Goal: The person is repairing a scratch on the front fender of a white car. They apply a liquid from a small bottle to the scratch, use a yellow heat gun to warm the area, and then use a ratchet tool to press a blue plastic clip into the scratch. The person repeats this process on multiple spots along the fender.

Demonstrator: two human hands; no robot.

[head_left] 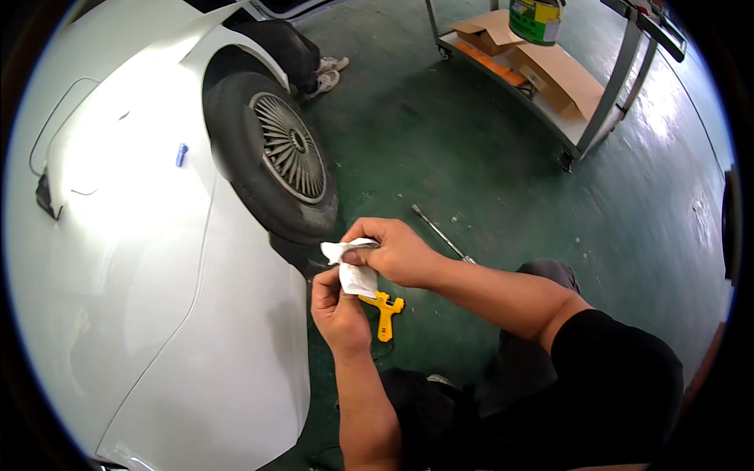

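Both hands grip a folded, crumpled white wipe [358,280], of paper or cloth, in front of me beside the car. My right hand [393,253] pinches its upper part between thumb and curled fingers, and a loose end sticks out to the left. Lower down, my left hand [340,318] holds the bottom edge with thumb and fingertips closed. Under the wipe, a yellow glue gun [385,315] shows on the floor, partly covered by the wipe and my left hand.
A white car's body panel [236,345] fills the left side, with a blue cylindrical object [181,155] on it. Ahead is the car's wheel [290,149]. A metal bar tool [440,231] lies on the green floor. A trolley [577,137] holds cardboard boxes. Another person's shoes [326,78] show beyond the wheel.
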